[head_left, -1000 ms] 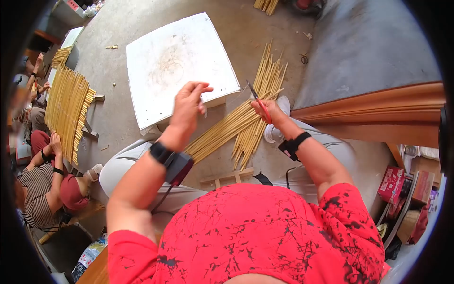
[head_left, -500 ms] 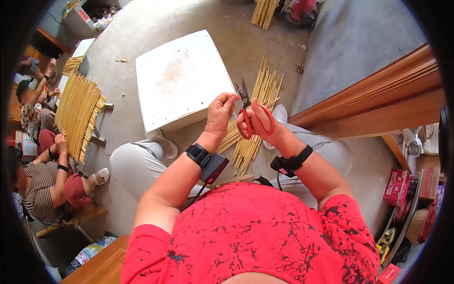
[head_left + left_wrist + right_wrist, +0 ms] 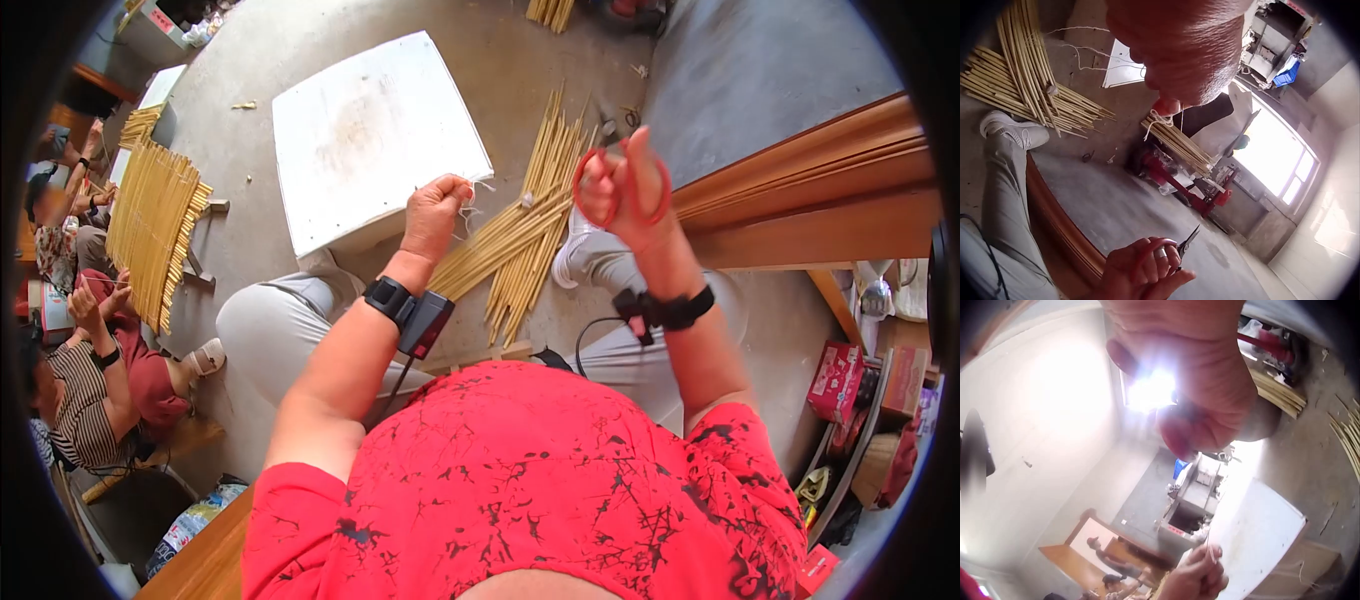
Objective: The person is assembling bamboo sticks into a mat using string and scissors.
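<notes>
My left hand (image 3: 434, 218) is curled near the white board's front corner, pinching thin white string (image 3: 468, 213) whose loose ends trail below the fingers. In the left wrist view a small loop of string (image 3: 1156, 122) hangs at the fingertips. Well apart to the right, my raised right hand (image 3: 641, 200) grips scissors with red handles (image 3: 580, 188), fingers through the loops. Their dark blades (image 3: 1189, 241) point away from the palm in the left wrist view. Below and between the hands, crossed bundles of thin yellow sticks (image 3: 528, 238) lie on the floor.
A white-topped low table (image 3: 370, 150) stands ahead. At left, people work beside a mat of yellow sticks (image 3: 155, 230) on a stand. A brown wooden edge (image 3: 800, 185) runs along the right. Boxes (image 3: 838, 380) sit on a shelf at lower right.
The hands came together with the scissors blades spread at my left fingertips, then parted. My right hand has swung up and right with the scissors; my left has drawn back left, holding string.
</notes>
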`<action>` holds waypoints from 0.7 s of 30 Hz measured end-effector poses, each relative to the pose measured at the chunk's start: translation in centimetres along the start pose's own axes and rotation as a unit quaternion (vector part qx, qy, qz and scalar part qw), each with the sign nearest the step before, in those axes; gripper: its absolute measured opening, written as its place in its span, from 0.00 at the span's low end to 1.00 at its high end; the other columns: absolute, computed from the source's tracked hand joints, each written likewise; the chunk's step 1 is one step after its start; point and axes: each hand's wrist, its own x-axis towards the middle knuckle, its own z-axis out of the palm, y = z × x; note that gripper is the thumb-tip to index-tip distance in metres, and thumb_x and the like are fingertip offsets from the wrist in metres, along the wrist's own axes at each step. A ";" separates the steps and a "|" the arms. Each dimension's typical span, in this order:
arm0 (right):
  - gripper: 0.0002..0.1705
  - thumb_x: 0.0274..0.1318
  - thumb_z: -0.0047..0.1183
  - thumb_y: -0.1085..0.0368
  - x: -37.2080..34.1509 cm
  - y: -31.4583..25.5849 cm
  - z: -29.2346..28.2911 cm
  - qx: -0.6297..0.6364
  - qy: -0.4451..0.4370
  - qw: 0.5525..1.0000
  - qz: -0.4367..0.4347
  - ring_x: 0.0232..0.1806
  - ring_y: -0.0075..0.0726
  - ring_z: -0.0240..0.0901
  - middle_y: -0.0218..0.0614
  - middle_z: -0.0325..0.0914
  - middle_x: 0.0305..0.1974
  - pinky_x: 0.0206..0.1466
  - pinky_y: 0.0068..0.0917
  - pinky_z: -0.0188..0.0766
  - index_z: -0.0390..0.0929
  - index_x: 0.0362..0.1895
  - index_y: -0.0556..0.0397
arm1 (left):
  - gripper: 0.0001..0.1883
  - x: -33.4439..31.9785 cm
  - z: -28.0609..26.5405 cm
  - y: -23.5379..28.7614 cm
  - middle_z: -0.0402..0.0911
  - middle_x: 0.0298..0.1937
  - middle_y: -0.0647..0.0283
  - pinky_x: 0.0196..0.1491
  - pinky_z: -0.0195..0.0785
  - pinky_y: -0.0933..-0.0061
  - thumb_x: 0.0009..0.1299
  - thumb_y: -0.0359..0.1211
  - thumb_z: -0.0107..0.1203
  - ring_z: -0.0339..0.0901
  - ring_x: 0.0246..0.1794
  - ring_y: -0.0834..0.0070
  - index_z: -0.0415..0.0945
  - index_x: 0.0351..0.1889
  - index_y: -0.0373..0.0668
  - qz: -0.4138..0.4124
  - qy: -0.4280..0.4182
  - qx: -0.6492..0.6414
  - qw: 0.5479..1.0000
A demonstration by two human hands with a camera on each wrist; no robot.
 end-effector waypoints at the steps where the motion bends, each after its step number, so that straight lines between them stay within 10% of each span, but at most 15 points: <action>1: 0.40 0.50 0.35 0.24 0.2 -1.1 -0.3 -0.027 0.020 0.999 -0.040 0.15 0.21 0.54 0.21 0.58 0.15 0.19 0.17 0.53 0.70 0.25 0.51 | 0.08 -0.1 -0.4 0.3 0.64 0.17 0.78 0.19 0.46 0.87 0.68 0.30 0.51 0.53 0.17 0.91 0.76 0.27 0.42 -0.040 -0.008 -0.015 0.999; 8: 0.28 0.54 0.50 0.38 0.8 -1.6 0.3 -0.165 0.072 0.984 -0.020 0.15 0.22 0.62 0.25 0.66 0.15 0.19 0.18 0.59 0.72 0.25 0.52 | 0.07 1.0 -2.6 3.3 0.66 0.16 0.75 0.18 0.51 0.86 0.68 0.34 0.53 0.57 0.14 0.89 0.78 0.33 0.40 -0.142 -0.054 -0.124 0.981; 10: 0.26 0.54 0.52 0.42 0.4 -1.9 1.4 -0.205 0.073 0.976 -0.031 0.14 0.21 0.61 0.26 0.65 0.15 0.18 0.18 0.59 0.72 0.24 0.52 | 0.08 1.4 -2.6 5.7 0.73 0.19 0.73 0.19 0.56 0.86 0.69 0.32 0.51 0.59 0.14 0.88 0.80 0.40 0.42 -0.139 -0.158 0.096 0.973; 13: 0.22 0.54 0.54 0.47 -1.3 -5.0 3.7 -0.336 0.088 0.936 -0.053 0.14 0.21 0.62 0.26 0.65 0.14 0.17 0.18 0.59 0.72 0.24 0.53 | 0.13 3.2 -4.2 7.2 0.79 0.48 0.62 0.20 0.60 0.85 0.65 0.26 0.51 0.67 0.21 0.86 0.80 0.46 0.45 0.355 -0.112 0.376 0.849; 15: 0.21 0.54 0.54 0.48 -3.4 -8.2 5.6 -0.427 0.100 0.896 -0.066 0.14 0.21 0.62 0.27 0.65 0.14 0.18 0.18 0.59 0.72 0.24 0.54 | 0.14 3.0 -5.3 14.6 0.75 0.55 0.56 0.23 0.63 0.85 0.66 0.26 0.45 0.69 0.22 0.84 0.79 0.45 0.43 0.079 -0.168 0.066 0.980; 18: 0.16 0.58 0.48 0.56 -6.4 -11.4 7.9 -0.534 0.057 0.833 -0.133 0.18 0.21 0.61 0.26 0.64 0.15 0.23 0.19 0.54 0.70 0.25 0.54 | 0.20 3.0 -6.6 21.2 0.77 0.51 0.51 0.24 0.60 0.87 0.74 0.38 0.39 0.58 0.16 0.91 0.69 0.56 0.35 0.195 -0.206 -0.089 0.955; 21: 0.12 0.56 0.48 0.60 -8.3 -12.4 10.2 -0.540 0.048 0.817 -0.197 0.25 0.23 0.65 0.29 0.69 0.21 0.32 0.21 0.60 0.74 0.34 0.57 | 0.20 2.0 -4.7 23.3 0.78 0.48 0.55 0.25 0.58 0.88 0.75 0.39 0.38 0.57 0.18 0.92 0.69 0.57 0.36 0.171 -0.209 0.048 0.962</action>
